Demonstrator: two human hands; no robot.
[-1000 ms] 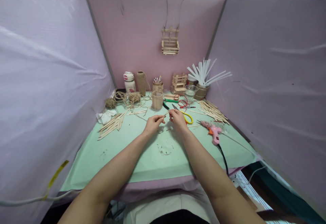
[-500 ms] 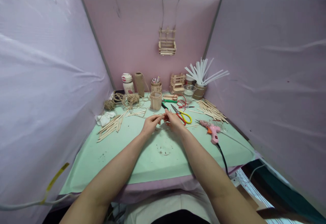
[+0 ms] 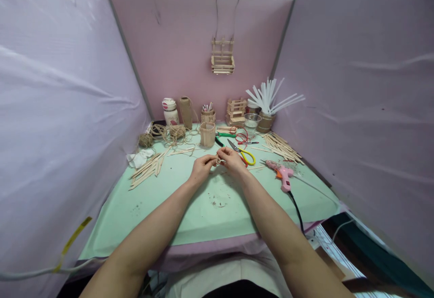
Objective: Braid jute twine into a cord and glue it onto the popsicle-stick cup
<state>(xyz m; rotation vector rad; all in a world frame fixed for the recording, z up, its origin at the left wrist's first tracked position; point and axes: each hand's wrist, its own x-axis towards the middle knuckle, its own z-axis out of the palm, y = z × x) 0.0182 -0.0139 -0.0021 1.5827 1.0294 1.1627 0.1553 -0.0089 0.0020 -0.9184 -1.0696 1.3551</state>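
My left hand [image 3: 201, 168] and my right hand [image 3: 235, 161] meet over the middle of the green table mat [image 3: 176, 207]. Both pinch a short piece of jute twine [image 3: 219, 159] that forms a small loop between the fingertips. The fingers of each hand are closed on it. Yellow-handled scissors [image 3: 244, 153] lie just behind my right hand. A small cup made of wooden sticks [image 3: 207, 134] stands a little beyond the hands.
Piles of wooden sticks lie at left [image 3: 146, 167] and right [image 3: 282, 146]. A pink glue gun [image 3: 282, 175] with a black cord lies at right. Twine balls [image 3: 162, 133], jars, a glass and white straws [image 3: 271, 96] line the back. Purple partitions enclose three sides.
My hands have drawn closer together and dropped slightly; the twine, stretched straight a second ago, is now bent into a small loop between the fingertips.
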